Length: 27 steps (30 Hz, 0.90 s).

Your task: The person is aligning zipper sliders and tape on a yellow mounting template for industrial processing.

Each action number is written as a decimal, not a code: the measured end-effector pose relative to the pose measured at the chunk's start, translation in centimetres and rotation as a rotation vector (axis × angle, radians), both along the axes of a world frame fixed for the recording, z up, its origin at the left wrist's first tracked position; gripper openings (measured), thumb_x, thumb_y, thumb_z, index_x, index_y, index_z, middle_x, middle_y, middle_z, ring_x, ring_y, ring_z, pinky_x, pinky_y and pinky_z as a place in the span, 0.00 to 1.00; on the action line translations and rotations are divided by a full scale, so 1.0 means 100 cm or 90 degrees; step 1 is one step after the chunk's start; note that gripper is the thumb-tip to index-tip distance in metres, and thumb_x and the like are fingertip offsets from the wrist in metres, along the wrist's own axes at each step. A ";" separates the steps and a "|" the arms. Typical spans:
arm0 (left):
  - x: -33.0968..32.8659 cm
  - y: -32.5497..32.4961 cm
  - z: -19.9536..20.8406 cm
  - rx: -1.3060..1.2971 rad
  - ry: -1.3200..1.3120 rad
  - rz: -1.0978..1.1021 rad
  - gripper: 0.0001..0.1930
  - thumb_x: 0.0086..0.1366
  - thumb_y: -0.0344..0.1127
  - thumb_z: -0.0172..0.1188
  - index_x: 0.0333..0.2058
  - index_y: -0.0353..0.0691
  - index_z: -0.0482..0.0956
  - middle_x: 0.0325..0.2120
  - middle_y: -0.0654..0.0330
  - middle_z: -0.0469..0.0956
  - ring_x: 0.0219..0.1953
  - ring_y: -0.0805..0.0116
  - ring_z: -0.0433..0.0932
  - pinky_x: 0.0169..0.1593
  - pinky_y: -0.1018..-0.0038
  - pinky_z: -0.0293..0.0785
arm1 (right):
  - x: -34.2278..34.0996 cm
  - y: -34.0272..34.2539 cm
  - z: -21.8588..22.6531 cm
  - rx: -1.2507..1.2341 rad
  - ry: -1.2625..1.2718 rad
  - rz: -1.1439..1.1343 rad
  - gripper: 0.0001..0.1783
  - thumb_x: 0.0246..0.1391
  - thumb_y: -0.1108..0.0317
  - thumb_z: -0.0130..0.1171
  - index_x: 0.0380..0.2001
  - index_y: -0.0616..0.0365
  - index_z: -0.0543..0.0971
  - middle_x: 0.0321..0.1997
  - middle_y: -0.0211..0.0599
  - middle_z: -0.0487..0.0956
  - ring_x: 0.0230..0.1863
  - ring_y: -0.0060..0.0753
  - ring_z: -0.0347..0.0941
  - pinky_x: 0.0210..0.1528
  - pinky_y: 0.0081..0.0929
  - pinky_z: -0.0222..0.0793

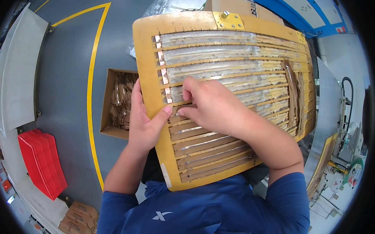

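A yellow slotted board (150, 45) lies tilted across my lap. My left hand (145, 126) holds its left edge, thumb on top and fingers beneath. My right hand (214, 105) reaches across the board, its thumb and bent forefinger closed at the left end of a slot, on the end of a brown zipper (174, 113). In the slots nearest me lie several brown zippers with metal teeth (205, 147). The farther slots show clear plastic film (210, 49) with pale tabs at their left ends. A few loose brown zippers (292, 94) lie crosswise at the board's right side.
An open cardboard box (106, 99) full of brown zippers stands left of the board. Red stacked bins (43, 163) and a long pale cart (22, 70) are farther left. Another carton (245, 7) and a plastic bag (156, 6) lie beyond the board.
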State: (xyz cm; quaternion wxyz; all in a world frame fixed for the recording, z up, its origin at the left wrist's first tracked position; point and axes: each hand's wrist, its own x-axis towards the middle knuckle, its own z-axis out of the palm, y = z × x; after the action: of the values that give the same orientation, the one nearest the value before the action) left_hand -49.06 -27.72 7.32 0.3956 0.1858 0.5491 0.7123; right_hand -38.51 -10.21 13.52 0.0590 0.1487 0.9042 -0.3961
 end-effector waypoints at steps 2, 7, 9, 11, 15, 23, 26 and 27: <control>0.000 0.000 0.004 0.023 -0.023 -0.024 0.50 0.62 0.15 0.61 0.76 0.34 0.41 0.68 0.51 0.65 0.69 0.61 0.69 0.70 0.62 0.70 | -0.001 -0.001 0.002 -0.018 -0.029 -0.034 0.18 0.53 0.66 0.75 0.36 0.60 0.74 0.30 0.48 0.82 0.36 0.58 0.82 0.38 0.46 0.76; -0.001 -0.004 -0.005 0.040 0.042 -0.045 0.51 0.61 0.14 0.61 0.77 0.34 0.40 0.68 0.51 0.64 0.69 0.60 0.69 0.70 0.61 0.70 | -0.001 -0.002 0.000 -0.036 -0.026 -0.060 0.17 0.53 0.65 0.75 0.35 0.60 0.75 0.29 0.47 0.82 0.35 0.57 0.82 0.38 0.45 0.76; -0.001 -0.004 -0.005 0.033 0.048 -0.041 0.52 0.60 0.14 0.61 0.77 0.34 0.40 0.69 0.51 0.64 0.69 0.60 0.69 0.70 0.61 0.70 | 0.001 -0.002 0.000 -0.051 -0.017 -0.065 0.17 0.54 0.64 0.75 0.35 0.60 0.76 0.29 0.47 0.83 0.35 0.56 0.82 0.37 0.45 0.76; -0.001 -0.003 -0.003 0.030 0.022 -0.043 0.52 0.61 0.14 0.60 0.78 0.35 0.39 0.69 0.51 0.64 0.69 0.59 0.69 0.71 0.61 0.69 | 0.002 -0.003 0.001 -0.031 -0.020 -0.066 0.16 0.54 0.64 0.75 0.34 0.59 0.76 0.29 0.46 0.83 0.34 0.55 0.82 0.37 0.44 0.76; -0.001 -0.005 -0.007 0.040 0.011 -0.039 0.52 0.61 0.13 0.59 0.78 0.35 0.38 0.70 0.51 0.63 0.70 0.59 0.69 0.71 0.61 0.69 | 0.000 -0.007 -0.001 -0.022 -0.012 -0.075 0.16 0.54 0.64 0.75 0.34 0.59 0.76 0.29 0.45 0.83 0.33 0.55 0.82 0.37 0.44 0.76; -0.001 -0.005 -0.003 0.011 0.027 -0.042 0.53 0.61 0.16 0.63 0.78 0.37 0.39 0.69 0.51 0.64 0.70 0.59 0.69 0.70 0.61 0.71 | 0.002 -0.008 -0.002 -0.031 -0.013 -0.084 0.15 0.55 0.64 0.74 0.34 0.58 0.77 0.28 0.45 0.83 0.33 0.54 0.82 0.36 0.45 0.76; -0.002 -0.005 -0.004 0.016 0.013 -0.044 0.53 0.61 0.17 0.63 0.78 0.37 0.39 0.69 0.50 0.64 0.70 0.59 0.70 0.70 0.61 0.71 | 0.002 -0.009 -0.004 -0.031 -0.009 -0.089 0.15 0.54 0.64 0.74 0.34 0.58 0.78 0.28 0.45 0.83 0.33 0.54 0.83 0.36 0.46 0.76; -0.002 -0.005 -0.004 0.016 0.014 -0.044 0.53 0.61 0.17 0.63 0.78 0.37 0.39 0.69 0.50 0.64 0.70 0.59 0.70 0.70 0.61 0.71 | 0.002 -0.009 -0.004 -0.032 -0.009 -0.089 0.15 0.54 0.64 0.74 0.34 0.58 0.78 0.28 0.45 0.83 0.33 0.54 0.83 0.36 0.46 0.76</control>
State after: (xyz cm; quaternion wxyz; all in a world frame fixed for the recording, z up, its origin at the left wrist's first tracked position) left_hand -49.26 -28.22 6.89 0.4119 0.2173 0.5376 0.7029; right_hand -38.33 -11.11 13.14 0.0411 0.2130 0.8809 -0.4206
